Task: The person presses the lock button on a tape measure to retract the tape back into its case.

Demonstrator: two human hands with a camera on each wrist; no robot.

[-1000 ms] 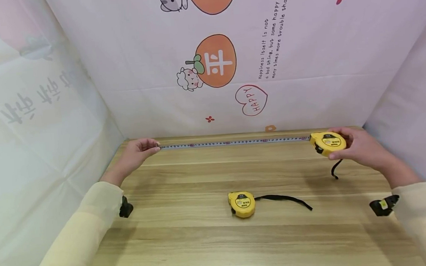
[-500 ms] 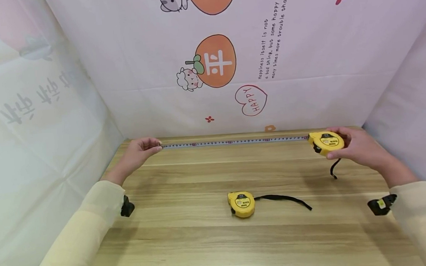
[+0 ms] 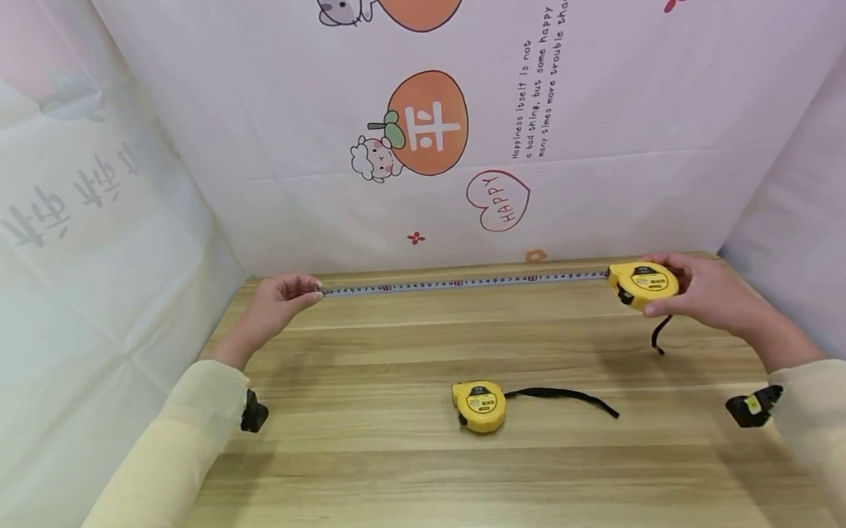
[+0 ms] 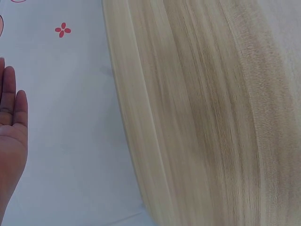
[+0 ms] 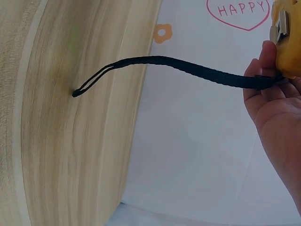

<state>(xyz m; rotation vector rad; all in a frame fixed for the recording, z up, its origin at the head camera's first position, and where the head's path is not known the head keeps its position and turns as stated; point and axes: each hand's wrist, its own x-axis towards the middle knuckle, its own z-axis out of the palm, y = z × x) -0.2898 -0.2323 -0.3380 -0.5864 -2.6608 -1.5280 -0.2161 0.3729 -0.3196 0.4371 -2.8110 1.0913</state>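
Note:
Near the back edge of the table, my left hand point(image 3: 277, 302) pinches the end of a pulled-out measuring blade point(image 3: 425, 286) between thumb and fingertips. The blade stretches straight across to the yellow tape measure point(image 3: 645, 282), which my right hand point(image 3: 709, 291) grips by its case. From that case a black wrist strap point(image 5: 188, 68) hangs down over the table in the right wrist view. Only part of the left hand point(image 4: 11, 122) shows in the left wrist view, and its pinch is out of frame there. A second yellow tape measure point(image 3: 481, 406) lies mid-table.
The second tape measure's black strap point(image 3: 563, 391) trails to the right on the wooden table point(image 3: 442, 503). A printed white cloth point(image 3: 605, 117) stands behind the table's back edge, and pale cloth walls rise on the left point(image 3: 95, 265) and right.
The right hand has shifted slightly left with the tape measure, and the left hand slightly right. The stretch of blade between them is a little shorter. The second tape measure has stayed put.

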